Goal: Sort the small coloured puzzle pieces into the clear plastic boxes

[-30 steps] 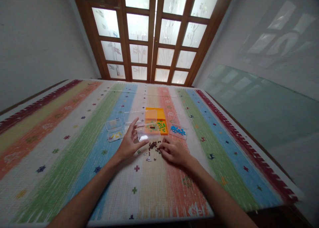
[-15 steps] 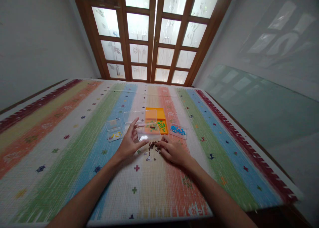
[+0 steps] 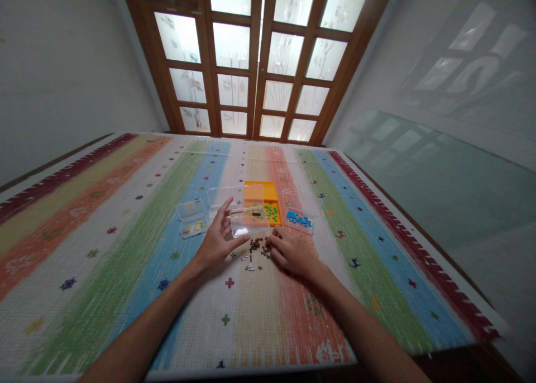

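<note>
The left hand (image 3: 215, 243) curved at a clear box (image 3: 250, 226), its grip unclear; the right hand (image 3: 291, 252) bunched its fingers beside brown pieces (image 3: 254, 245), loose on striped cloth (image 3: 259, 316), any hold unclear; blue pieces (image 3: 299, 219) already sat boxed

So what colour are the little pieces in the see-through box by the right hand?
The pieces are blue, clearest in the head view.

Right fingers (image 3: 278, 253) partly hidden, forearms (image 3: 157, 319) cut off
</note>
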A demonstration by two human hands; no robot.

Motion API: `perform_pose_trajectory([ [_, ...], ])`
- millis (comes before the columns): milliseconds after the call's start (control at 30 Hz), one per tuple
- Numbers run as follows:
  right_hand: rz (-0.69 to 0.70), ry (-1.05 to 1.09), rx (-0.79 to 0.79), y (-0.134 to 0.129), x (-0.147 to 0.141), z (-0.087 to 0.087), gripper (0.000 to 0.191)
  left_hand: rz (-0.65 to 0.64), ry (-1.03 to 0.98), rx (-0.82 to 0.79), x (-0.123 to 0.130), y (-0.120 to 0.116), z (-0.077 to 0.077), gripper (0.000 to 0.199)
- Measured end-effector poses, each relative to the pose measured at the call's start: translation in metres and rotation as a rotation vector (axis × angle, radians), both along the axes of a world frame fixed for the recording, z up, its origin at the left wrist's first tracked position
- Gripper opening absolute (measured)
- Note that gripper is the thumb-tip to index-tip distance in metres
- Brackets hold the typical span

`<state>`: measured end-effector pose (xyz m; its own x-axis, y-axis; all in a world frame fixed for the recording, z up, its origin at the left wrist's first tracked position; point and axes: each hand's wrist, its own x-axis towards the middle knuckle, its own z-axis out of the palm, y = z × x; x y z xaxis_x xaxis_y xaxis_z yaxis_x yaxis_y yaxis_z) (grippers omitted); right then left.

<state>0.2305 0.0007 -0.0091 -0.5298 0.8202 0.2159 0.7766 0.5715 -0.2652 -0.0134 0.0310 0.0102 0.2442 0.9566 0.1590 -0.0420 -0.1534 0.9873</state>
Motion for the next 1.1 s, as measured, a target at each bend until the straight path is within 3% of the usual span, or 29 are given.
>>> perform_pose_trajectory([
  [300,0.026,0.028,0.050,-0.0004,0.0008,0.0007,0.018,0.008,-0.005,0.008,-0.0016,0.0003,-0.0012,0.101],
  [500,0.085,0.084,0.051,-0.0031,-0.0039,0.0025,0.036,-0.036,-0.070,0.011,-0.0014,0.0002,-0.0016,0.102],
  [1100,0.105,0.119,0.064,-0.0053,-0.0056,0.0043,0.036,-0.032,-0.062,0.011,-0.0021,0.0003,-0.0002,0.102],
])
